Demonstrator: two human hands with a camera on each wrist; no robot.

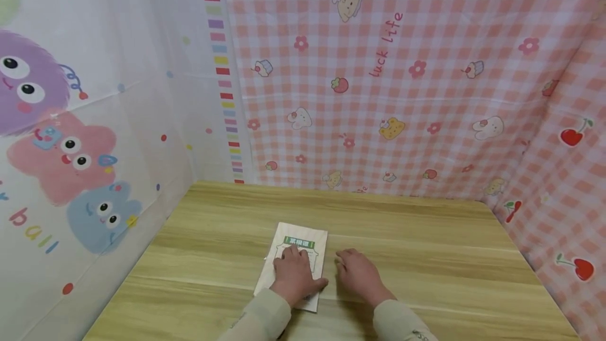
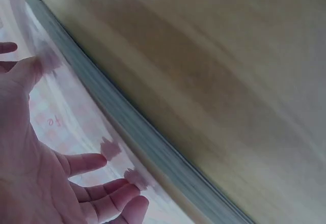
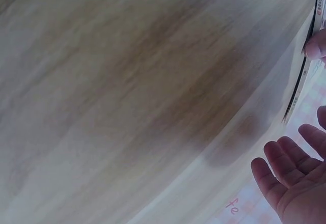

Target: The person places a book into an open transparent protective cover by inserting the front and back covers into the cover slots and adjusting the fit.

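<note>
A closed book (image 1: 315, 243) with a pale cover and a green title band lies flat on the wooden table. My left hand (image 1: 294, 273) rests on its cover, fingers spread and the thumb reaching past the right edge. In the left wrist view, that hand's fingertips (image 2: 94, 164) touch the glossy cover above the book's thick page edge (image 2: 117, 111). To the right of the book, apart from it, my right hand (image 1: 361, 275) is low over the table with relaxed fingers and nothing in them. The right wrist view shows the book's narrow side (image 3: 319, 7).
The wood-grain table (image 1: 426, 257) extends around the book on all sides. A pink checked cloth (image 1: 369, 99) hangs behind it, a white cartoon-print cloth (image 1: 156, 93) at the left and another patterned cloth (image 1: 568, 183) at the right.
</note>
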